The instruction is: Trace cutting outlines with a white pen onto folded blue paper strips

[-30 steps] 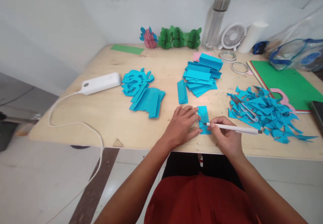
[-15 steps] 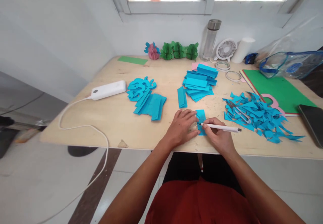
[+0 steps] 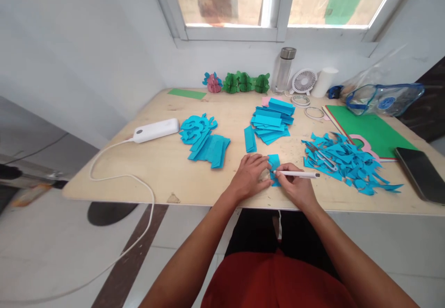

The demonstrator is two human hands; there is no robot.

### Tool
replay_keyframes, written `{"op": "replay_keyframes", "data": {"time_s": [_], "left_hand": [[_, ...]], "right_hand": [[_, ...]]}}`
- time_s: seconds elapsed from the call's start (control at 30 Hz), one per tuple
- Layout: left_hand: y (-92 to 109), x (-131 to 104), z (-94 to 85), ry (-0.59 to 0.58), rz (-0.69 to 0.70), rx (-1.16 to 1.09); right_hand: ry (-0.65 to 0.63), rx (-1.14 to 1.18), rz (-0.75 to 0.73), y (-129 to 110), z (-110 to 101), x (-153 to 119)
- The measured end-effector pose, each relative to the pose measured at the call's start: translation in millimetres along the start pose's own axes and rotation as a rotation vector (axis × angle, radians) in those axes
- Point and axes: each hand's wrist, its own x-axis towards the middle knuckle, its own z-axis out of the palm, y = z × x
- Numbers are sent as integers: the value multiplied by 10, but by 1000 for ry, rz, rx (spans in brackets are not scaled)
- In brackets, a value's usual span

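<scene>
So, the small blue paper (image 3: 274, 181) lay on the wooden surface (image 3: 139, 173) close to the near edge, and I'm calling that the middle of the clock, twelve pointing at the window (image 3: 229, 34). The left hand (image 3: 248, 174) was at nine, palm down and open, fingertips on the paper's left side. Something pale showed between its thumb and fingers, but I couldn't tell what. The right hand (image 3: 297, 186) sat around four, closed in a grip on a white pen (image 3: 301, 174), tip right at the paper and the back end pointing to three.

Blue stuff was everywhere tbh. A heap of folded blue papers (image 3: 269, 120) sat at twelve, with a blue folded strip (image 3: 249, 140) near eleven. Cut blue shapes (image 3: 194, 128) were at ten, touching a stack of folded blue pieces (image 3: 210, 151) just nearer. A messy pile of blue scraps (image 3: 351, 162) spread out at three with a small cutting tool (image 3: 325, 160) on it, and a dark phone (image 3: 420, 173) lay farther out the same way. Green sheets (image 3: 375, 132) were toward two, tape rolls (image 3: 314, 113) at one, and a clear bottle (image 3: 282, 74) stood upright at twelve by the wall.
</scene>
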Motion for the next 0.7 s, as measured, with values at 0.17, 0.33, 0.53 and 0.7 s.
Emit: {"op": "replay_keyframes", "data": {"time_s": [0.17, 0.33, 0.53, 0.7], "left_hand": [[-6, -2, 8, 8, 10, -3], [3, 2, 3, 7, -3, -5], [-7, 4, 7, 9, -1, -14], [-3, 1, -2, -2, -5, -15]], "right_hand": [[-18, 4, 2, 16, 5, 5], [-10, -15, -9, 10, 10, 9], [-21, -21, -2, 7, 5, 15], [34, 34, 27, 24, 2, -3]]}}
